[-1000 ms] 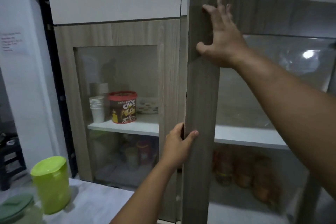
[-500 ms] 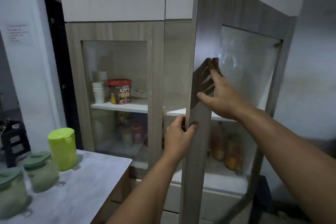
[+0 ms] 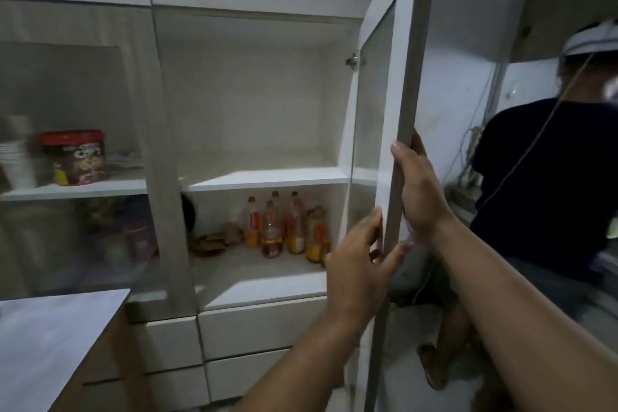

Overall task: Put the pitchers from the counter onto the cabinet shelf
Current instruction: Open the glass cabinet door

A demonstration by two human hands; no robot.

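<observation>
The glass cabinet door [image 3: 399,84] stands swung wide open, edge-on to me. My right hand [image 3: 419,192] grips its outer edge and my left hand [image 3: 356,259] holds the same edge lower down. Behind it the cabinet's white upper shelf [image 3: 267,179] is bare. The counter [image 3: 50,341] shows at the lower left. No pitcher is in view.
Several bottles [image 3: 287,227] and a small dish stand on the lower shelf. Behind the shut left glass door sit a red tub [image 3: 75,157] and stacked paper cups [image 3: 16,160]. Another person [image 3: 548,197] in a dark shirt stands close on the right. White drawers [image 3: 261,328] lie below.
The door has swung from partly open to fully open to the right with both hands on its edge. My view has turned right, so the pitchers on the counter have left the frame.
</observation>
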